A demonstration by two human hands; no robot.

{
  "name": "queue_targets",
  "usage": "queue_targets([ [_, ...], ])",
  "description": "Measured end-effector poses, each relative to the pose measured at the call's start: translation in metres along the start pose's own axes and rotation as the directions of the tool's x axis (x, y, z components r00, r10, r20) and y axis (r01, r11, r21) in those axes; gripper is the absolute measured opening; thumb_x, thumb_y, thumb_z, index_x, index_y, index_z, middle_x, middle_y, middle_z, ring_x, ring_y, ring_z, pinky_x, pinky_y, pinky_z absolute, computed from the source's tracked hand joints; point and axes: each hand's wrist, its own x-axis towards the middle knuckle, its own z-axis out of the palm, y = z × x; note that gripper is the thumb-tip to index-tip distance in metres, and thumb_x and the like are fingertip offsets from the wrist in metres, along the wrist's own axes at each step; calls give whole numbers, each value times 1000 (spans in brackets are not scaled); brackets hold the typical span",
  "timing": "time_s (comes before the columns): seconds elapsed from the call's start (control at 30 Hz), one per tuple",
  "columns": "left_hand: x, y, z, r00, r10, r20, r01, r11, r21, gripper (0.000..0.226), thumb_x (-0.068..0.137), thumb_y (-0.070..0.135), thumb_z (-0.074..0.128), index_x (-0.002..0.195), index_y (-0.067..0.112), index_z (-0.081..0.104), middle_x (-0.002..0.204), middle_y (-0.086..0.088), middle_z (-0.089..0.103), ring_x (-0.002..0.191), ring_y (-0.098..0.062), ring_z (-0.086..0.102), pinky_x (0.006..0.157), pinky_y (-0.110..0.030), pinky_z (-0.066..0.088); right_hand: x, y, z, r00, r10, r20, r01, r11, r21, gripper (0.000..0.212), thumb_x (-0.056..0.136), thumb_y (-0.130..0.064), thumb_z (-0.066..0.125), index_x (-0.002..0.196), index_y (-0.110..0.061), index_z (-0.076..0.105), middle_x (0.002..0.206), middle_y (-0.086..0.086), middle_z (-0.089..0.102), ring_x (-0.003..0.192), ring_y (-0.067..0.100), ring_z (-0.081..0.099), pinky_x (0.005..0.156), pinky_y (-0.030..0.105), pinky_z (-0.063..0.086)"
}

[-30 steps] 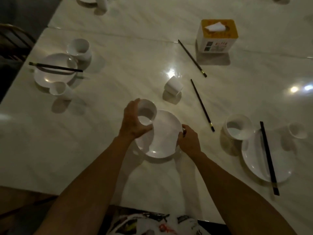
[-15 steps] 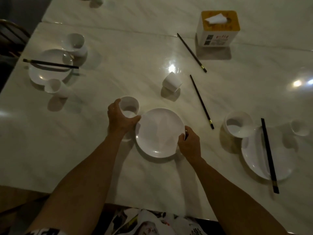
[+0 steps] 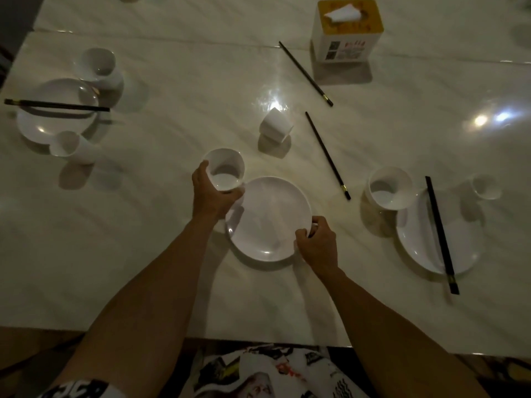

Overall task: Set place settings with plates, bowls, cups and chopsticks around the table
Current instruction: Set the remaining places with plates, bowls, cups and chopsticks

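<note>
Our left hand (image 3: 212,196) gripped the white bowl (image 3: 225,172) by its near side, just beside the far-left rim of the plate (image 3: 268,218) on the table (image 3: 172,81). Our right hand (image 3: 317,244) pinched the plate's near-right edge. A cup (image 3: 276,127) lay tipped beyond the plate, with a chopstick (image 3: 327,155) to its right.

Wide bare marble on the table (image 3: 138,225) left of the left hand (image 3: 214,196): an easy lane. Ahead, a small cup (image 3: 276,128) stands just beyond the held bowl (image 3: 225,173). A loose chopstick (image 3: 327,155) slants across the gap toward the second bowl (image 3: 389,188). The right hand (image 3: 317,242), at the plate (image 3: 270,216) rim, has open table beside it. Farther back, a second chopstick (image 3: 306,73) and a tissue box (image 3: 346,33) bar the way.
</note>
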Motion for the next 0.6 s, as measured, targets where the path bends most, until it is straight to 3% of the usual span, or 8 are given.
queue_targets([
  [0.23,-5,-1,1,1000,10,-18,-11,999,-37,100,59,40,90,139,12,37,139,-6,42,126,-21,46,96,-24,39,-1,2,-3,999,-36,16,37,998,-56,32,83,-25,65,110,-10,58,82,2,70,70,17,67,68,36,60],
  [0.37,-6,0,-5,995,64,-73,-59,996,64,106,53,56,87,137,21,34,142,-4,41,128,-24,46,104,-45,43,22,-9,-11,990,-58,-128,45,994,-105,44,89,-43,58,122,-15,54,94,2,68,84,18,66,77,33,55],
  [0.43,-5,2,-7,985,137,-105,-119,980,162,107,53,63,83,138,23,33,147,-7,36,132,-28,41,106,-51,40,51,-21,-18,965,-133,-224,101,984,-150,41,92,-38,56,125,-13,54,105,5,64,95,20,62,81,30,48],
  [0.5,-3,7,-5,974,207,-94,-179,953,243,103,60,57,83,142,21,32,155,-9,26,139,-30,31,112,-49,32,85,-34,-27,945,-210,-251,150,959,-240,38,93,-32,54,124,-10,54,115,9,59,106,24,57,86,34,46],
  [0.6,0,13,0,960,273,-64,-243,924,296,100,68,46,83,146,19,28,157,-10,21,143,-29,24,115,-48,26,129,-44,-38,970,-198,-142,120,896,-428,34,93,-25,50,122,-6,51,122,14,50,115,31,48,91,41,44],
])
